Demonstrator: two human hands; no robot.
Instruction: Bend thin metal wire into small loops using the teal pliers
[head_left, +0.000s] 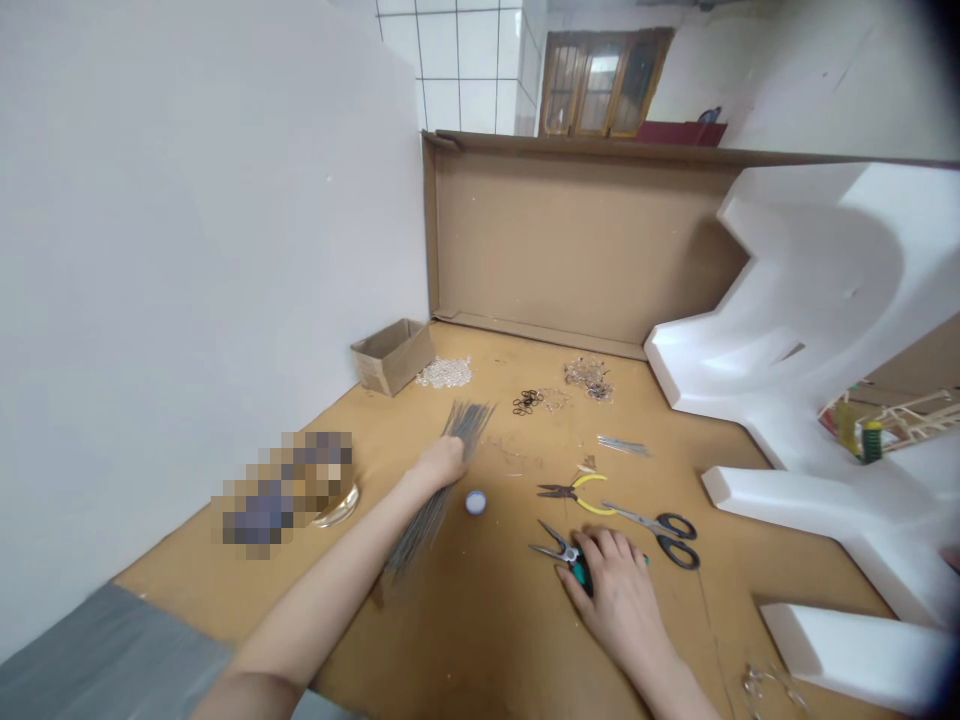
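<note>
My left hand (442,461) is closed around a bundle of thin grey wires (424,525), which fans out above and below the fist on the brown table. My right hand (616,580) lies over the dark green handles of a pair of needle-nose pliers (577,565), fingers curled across them; the pliers' jaws are apart and point left. Just beyond that hand are yellow-handled pliers (589,492) and black-handled scissors (671,538). Between the two hands sits a small round white-and-blue cap or disc (475,502).
A small cardboard box (394,357) stands by the left wall beside a pile of clear beads (445,372). Black rings (527,402), small metal pieces (589,378) and short wires (624,445) lie farther back. White foam (810,300) borders the right side; a cardboard panel (585,250) closes the back.
</note>
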